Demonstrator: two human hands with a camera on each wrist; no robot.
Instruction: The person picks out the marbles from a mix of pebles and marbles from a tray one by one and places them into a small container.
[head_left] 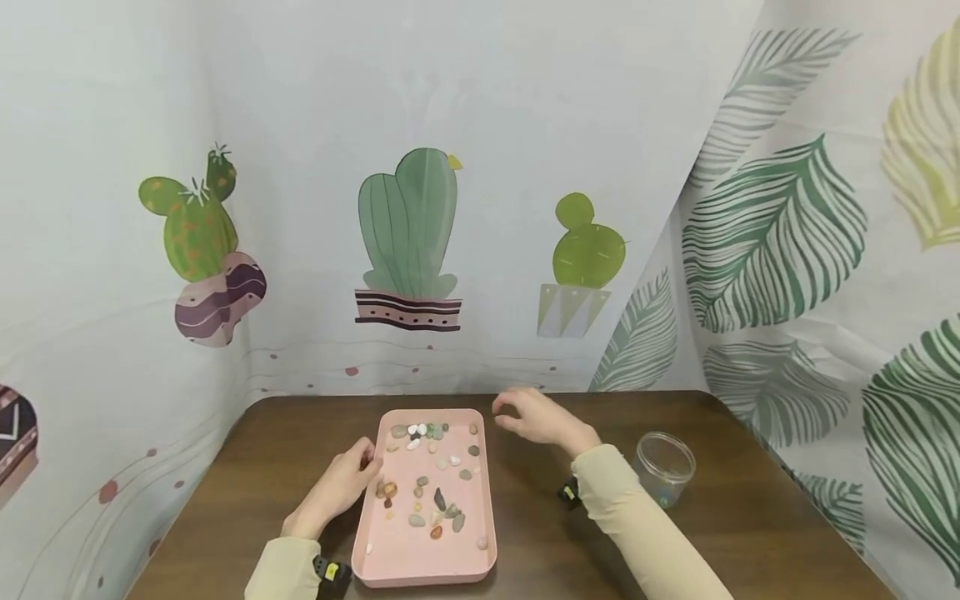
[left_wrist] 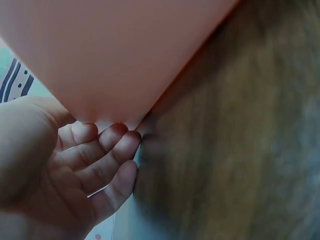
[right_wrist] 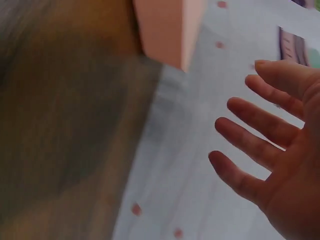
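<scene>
On the table lies a pink rectangular tray (head_left: pixel 423 558) with several small pebbles (head_left: pixel 440 499) scattered over its floor, in grey, white, green and brown. My left hand (head_left: pixel 341 483) grips the tray's left side. In the left wrist view, its bent fingers (left_wrist: pixel 116 131) meet the outer wall while the thumb reaches over the rim, its tip hidden. Beyond the tray's far right corner, my right hand (head_left: pixel 540 419) hovers above the table with nothing in it. Its fingers (right_wrist: pixel 255 120) are spread and slightly bent in the right wrist view.
A clear round tub (head_left: pixel 665 467) stands to the right of the tray, close by the right forearm, with a few small greenish things at its bottom. The dark wooden table (head_left: pixel 540 533) ends at a hanging cloth (head_left: pixel 495 250) printed with cacti and leaves.
</scene>
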